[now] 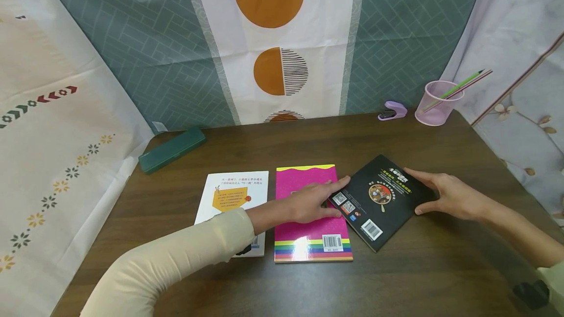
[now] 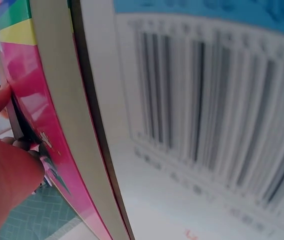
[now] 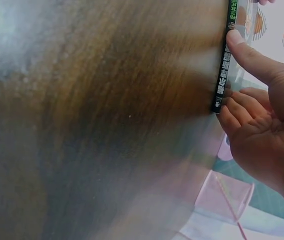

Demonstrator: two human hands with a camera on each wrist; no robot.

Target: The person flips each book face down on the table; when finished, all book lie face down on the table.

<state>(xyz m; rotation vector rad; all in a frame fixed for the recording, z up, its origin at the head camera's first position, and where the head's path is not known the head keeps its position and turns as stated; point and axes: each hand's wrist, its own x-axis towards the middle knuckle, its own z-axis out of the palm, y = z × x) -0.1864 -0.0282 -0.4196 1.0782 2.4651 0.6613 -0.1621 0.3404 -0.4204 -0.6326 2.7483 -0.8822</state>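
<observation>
Looking down from the head view, we see a dark wooden table [image 1: 308,141] with three books lying flat in a row near the frame's centre. At centre right lies a black book [image 1: 382,200], back cover up, turned at an angle to the others. Our right hand [image 1: 445,194] sits against its right edge, fingers along the top corner and thumb at the lower side, lightly gripping it; the right wrist view shows the fingertips [image 3: 234,37] pressed on the book's thin spine. Our left hand [image 1: 315,202], in a cream sleeve [image 1: 176,263], reaches in from the lower left with fingers straight and flat, lying on a pink book [image 1: 310,214], the fingertips touching the black book's left corner. The pink book has a rainbow stripe and a barcode along its lower edge. Just left of it lies a white book [image 1: 233,199] with an orange panel, partly under the sleeve. A green pencil case [image 1: 172,149] rests at the upper left of the table. At the upper right stand a purple stapler [image 1: 392,110] and a pink mesh cup [image 1: 437,103] holding pencils. Patterned cloth hangs behind.
</observation>
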